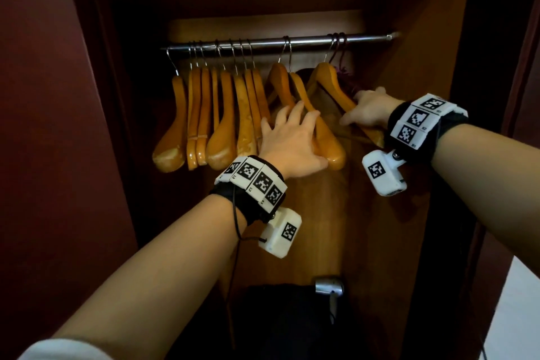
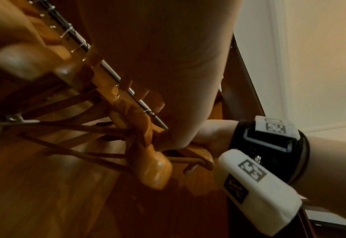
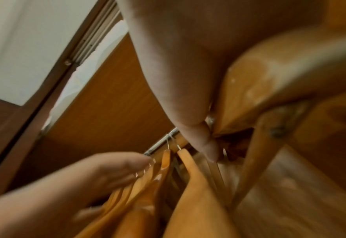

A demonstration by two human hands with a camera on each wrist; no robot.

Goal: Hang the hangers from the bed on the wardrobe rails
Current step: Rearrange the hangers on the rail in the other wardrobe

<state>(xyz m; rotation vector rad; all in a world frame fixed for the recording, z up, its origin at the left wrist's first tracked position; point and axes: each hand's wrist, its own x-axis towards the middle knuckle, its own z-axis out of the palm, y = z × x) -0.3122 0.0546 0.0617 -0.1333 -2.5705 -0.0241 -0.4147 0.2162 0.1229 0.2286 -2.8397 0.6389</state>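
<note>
Both hands among wooden hangers on the wardrobe rail

A metal rail (image 1: pixel 280 41) spans the wardrobe (image 1: pixel 409 213); a packed group of wooden hangers (image 1: pixel 210 114) hangs at its left. The left hand (image 1: pixel 292 140) lies with spread, nearly straight fingers against a pair of hangers (image 1: pixel 327 140) near the middle, gripping nothing. The right hand (image 1: pixel 368 109) curls around the arm of the rightmost wooden hanger (image 1: pixel 336 88), beside dark hooks at the rail's right end. No readable writing: the white wrist units (image 1: pixel 257 181) carry only black square code markers. The head view alone shows a metal fitting (image 1: pixel 328 285) low in the wardrobe; the left wrist view shows the hangers' crossbars (image 2: pixel 76 128) from below; the right wrist view shows a white wall (image 3: pixel 15 48) outside.
</note>
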